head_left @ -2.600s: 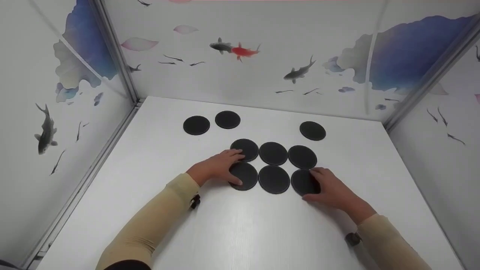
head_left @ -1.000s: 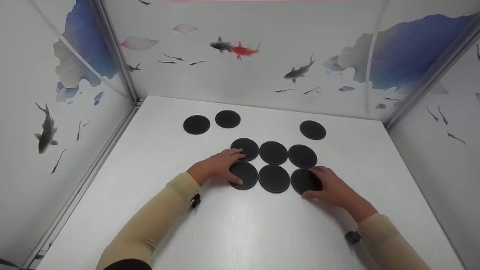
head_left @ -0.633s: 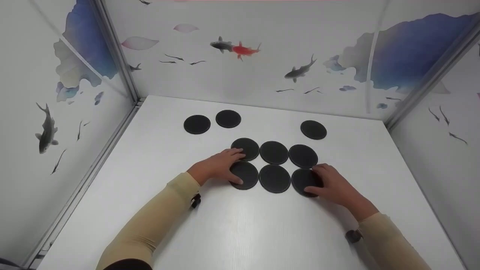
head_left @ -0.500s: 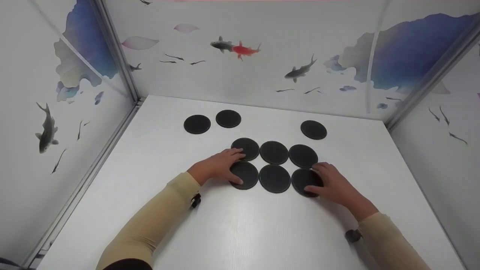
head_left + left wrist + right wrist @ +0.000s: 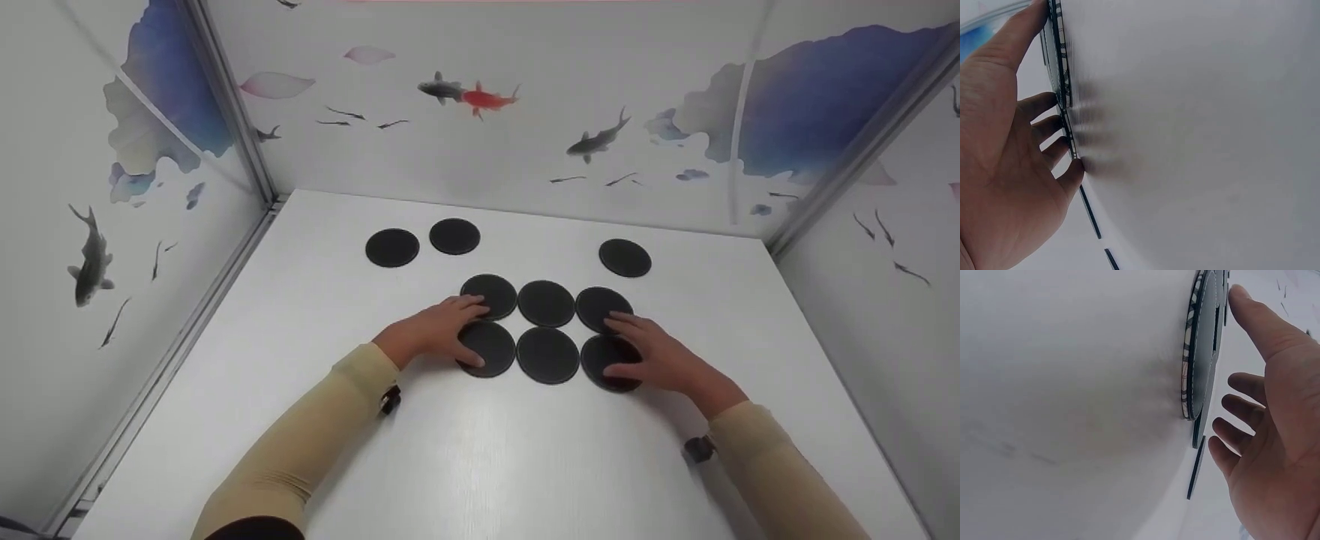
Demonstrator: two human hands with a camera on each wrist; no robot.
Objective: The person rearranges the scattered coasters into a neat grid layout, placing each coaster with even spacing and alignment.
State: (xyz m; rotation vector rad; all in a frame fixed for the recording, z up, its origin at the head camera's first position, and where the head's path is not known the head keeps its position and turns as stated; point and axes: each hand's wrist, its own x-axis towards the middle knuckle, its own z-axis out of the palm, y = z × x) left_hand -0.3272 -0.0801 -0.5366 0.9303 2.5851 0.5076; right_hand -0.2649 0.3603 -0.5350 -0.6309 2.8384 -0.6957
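Note:
Black round coasters lie flat in two rows of three, edge to edge, in the middle of the table. My left hand (image 5: pixel 435 334) rests on the left pair, with fingertips on the back-left coaster (image 5: pixel 495 294) and the thumb on the front-left coaster (image 5: pixel 491 352). In the left wrist view its fingers (image 5: pixel 1045 130) reach down to the coaster edges. Above the right pair, my right hand (image 5: pixel 656 356) is spread over the front-right coaster (image 5: pixel 600 364) and the back-right coaster (image 5: pixel 596 304). The right wrist view shows that hand (image 5: pixel 1275 410) apart from a stitched coaster (image 5: pixel 1204 349) with a plaid side.
Behind the rows lie two loose coasters (image 5: pixel 392 247) (image 5: pixel 454 236) at the left and one coaster (image 5: pixel 625 258) at the right. The white table (image 5: pixel 480 465) is bounded by printed panels (image 5: pixel 510 172) at the back and sides.
My right hand has come off the front-right coaster's edge and moved up and leftward, its fingers now over the back-right coaster. My left hand and the coasters have stayed in place.

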